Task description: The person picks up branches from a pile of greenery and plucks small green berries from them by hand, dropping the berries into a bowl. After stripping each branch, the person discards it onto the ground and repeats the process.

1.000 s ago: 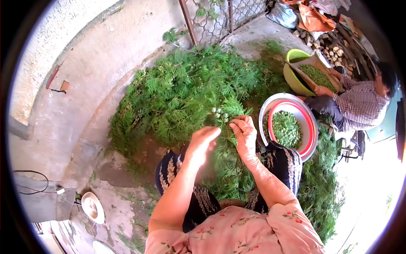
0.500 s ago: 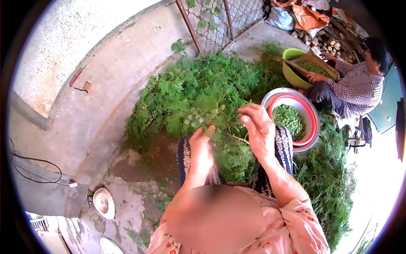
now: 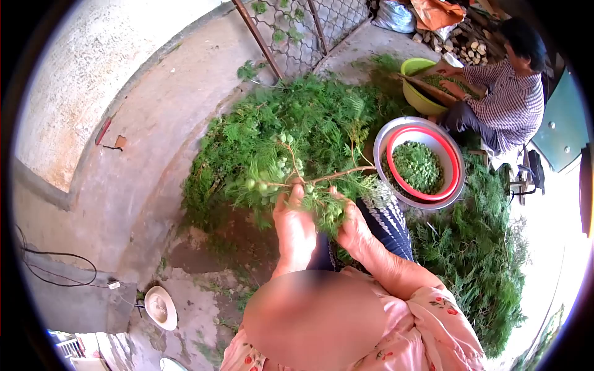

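A leafy conifer branch [image 3: 339,175] with small round green cones [image 3: 253,184] is held up above my lap. My left hand [image 3: 293,230] pinches its stem between thumb and fingers, close to the cones. On the right side, my right hand [image 3: 354,227] has its fingers closed at the branch's lower green foliage; the leaves partly cover the fingertips. Just beyond and to the right, a metal basin [image 3: 380,162] encloses a red-rimmed basin [image 3: 458,162] with picked green cones and bits [image 3: 421,167] in it.
A large pile of cut greenery [image 3: 278,117] lies ahead, and more greenery [image 3: 476,266] is at my right. Another person [image 3: 510,93] sits by a yellow-green tub [image 3: 417,99], hands over a tray of green bits. A pale hat-like object [image 3: 161,307] is on the ground at left.
My right hand has come down and left, from the bare stem to the foliage beside my left hand. The branch has turned, showing its cones and stem more clearly.
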`<act>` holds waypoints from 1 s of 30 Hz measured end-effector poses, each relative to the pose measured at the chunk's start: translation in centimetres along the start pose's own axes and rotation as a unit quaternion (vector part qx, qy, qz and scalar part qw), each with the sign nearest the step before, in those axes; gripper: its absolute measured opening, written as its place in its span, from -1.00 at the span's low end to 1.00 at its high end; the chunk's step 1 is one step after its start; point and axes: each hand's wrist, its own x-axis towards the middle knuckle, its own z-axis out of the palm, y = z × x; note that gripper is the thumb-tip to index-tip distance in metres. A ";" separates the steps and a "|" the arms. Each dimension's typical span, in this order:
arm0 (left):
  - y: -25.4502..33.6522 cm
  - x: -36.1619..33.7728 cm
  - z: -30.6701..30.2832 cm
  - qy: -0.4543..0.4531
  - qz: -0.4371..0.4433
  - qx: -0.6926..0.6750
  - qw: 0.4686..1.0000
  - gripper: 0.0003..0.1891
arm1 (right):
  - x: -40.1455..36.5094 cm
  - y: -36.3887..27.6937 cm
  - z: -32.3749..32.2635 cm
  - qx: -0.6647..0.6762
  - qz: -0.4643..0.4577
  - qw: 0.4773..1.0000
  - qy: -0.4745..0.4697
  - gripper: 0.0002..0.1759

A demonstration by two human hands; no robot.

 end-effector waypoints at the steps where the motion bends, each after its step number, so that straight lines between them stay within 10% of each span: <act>1: -0.4 -0.2 -0.2 0.004 -0.001 0.014 1.000 -0.83 | 0.5 -0.3 0.1 0.016 0.020 0.999 0.020 -0.69; 12: -4.1 0.5 -0.1 0.015 -0.039 0.083 0.996 -0.85 | 1.4 -0.7 -1.3 0.229 0.096 0.969 0.000 -0.76; 18: -4.2 1.7 -0.1 0.042 -0.046 0.086 0.994 -0.82 | 1.8 -3.8 -4.0 -0.105 0.022 0.989 0.105 -0.75; 24: -2.5 2.6 -0.1 0.092 -0.016 0.115 0.989 -0.89 | 2.5 -7.7 -6.1 0.057 -0.073 0.994 0.049 -0.81; 30: -1.2 3.5 -1.8 0.095 0.059 0.176 0.978 -0.83 | 2.2 -10.0 -6.2 -0.093 -0.175 0.980 0.021 -0.77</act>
